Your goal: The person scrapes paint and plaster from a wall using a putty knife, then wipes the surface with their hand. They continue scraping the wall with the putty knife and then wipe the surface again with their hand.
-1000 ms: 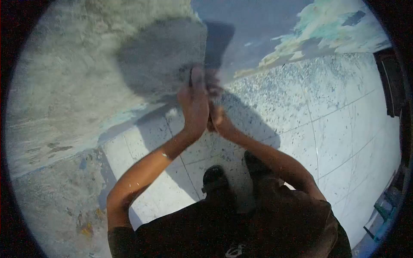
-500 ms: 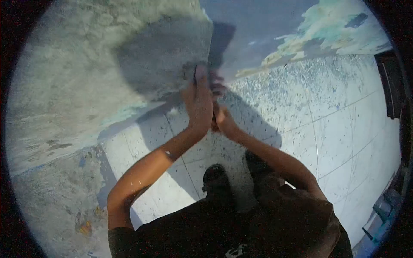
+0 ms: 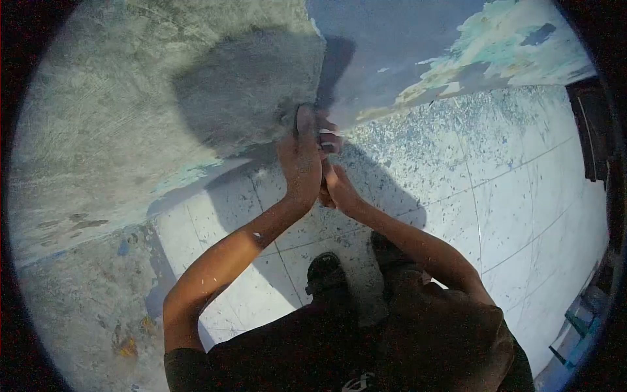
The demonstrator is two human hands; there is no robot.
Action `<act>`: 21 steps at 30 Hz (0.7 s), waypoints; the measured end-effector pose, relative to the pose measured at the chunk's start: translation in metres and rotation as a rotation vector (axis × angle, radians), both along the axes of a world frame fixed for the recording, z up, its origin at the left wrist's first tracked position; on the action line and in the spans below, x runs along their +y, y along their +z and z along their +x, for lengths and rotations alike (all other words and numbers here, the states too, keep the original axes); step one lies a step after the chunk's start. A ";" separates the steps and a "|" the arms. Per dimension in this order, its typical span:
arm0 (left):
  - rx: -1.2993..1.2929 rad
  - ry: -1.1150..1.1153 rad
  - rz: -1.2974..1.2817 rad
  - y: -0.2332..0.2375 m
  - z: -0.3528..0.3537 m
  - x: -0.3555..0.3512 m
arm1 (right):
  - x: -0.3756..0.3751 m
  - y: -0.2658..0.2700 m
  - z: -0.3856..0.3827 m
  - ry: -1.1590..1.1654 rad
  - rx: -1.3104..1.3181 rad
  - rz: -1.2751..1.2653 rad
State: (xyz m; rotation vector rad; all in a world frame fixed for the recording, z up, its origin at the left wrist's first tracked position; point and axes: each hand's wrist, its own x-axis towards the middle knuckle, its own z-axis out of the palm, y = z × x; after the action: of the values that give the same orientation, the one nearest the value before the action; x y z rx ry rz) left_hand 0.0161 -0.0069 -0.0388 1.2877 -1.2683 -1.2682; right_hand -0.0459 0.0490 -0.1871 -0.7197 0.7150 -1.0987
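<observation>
My left hand [image 3: 302, 160] reaches up to the wall corner, its fingers bent round a small dark tool [image 3: 322, 171] that is mostly hidden. Just below and to the right, my right hand [image 3: 341, 188] is closed round the lower end of the same tool. The two hands nearly touch. Above them the grey, scraped wall [image 3: 117, 98] meets the blue-painted wall [image 3: 385, 39] at a vertical edge. Shadow covers the corner, and the tool's tip cannot be made out.
Paint flakes lie scattered over the white tiled floor [image 3: 431, 163]. My dark shoes [image 3: 326, 273] stand below my hands. A dark object [image 3: 588, 130] is at the right edge, with teal items [image 3: 578, 325] at the lower right.
Both hands stay at the corner on the tool, with only a slight shift. They look less blurred than before.
</observation>
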 end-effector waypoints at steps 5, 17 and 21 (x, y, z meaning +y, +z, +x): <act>0.070 -0.014 0.017 -0.008 0.002 0.001 | 0.006 0.019 0.000 0.076 0.021 0.105; 0.013 -0.021 0.020 -0.010 0.000 0.004 | 0.012 0.030 0.001 0.016 0.037 0.116; 0.027 -0.008 0.060 -0.005 -0.001 0.000 | 0.003 0.027 0.011 -0.104 0.059 0.056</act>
State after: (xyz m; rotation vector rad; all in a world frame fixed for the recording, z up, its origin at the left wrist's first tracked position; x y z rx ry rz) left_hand 0.0153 -0.0070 -0.0437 1.3042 -1.2254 -1.3338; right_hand -0.0347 0.0521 -0.1598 -0.6751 0.8388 -1.1513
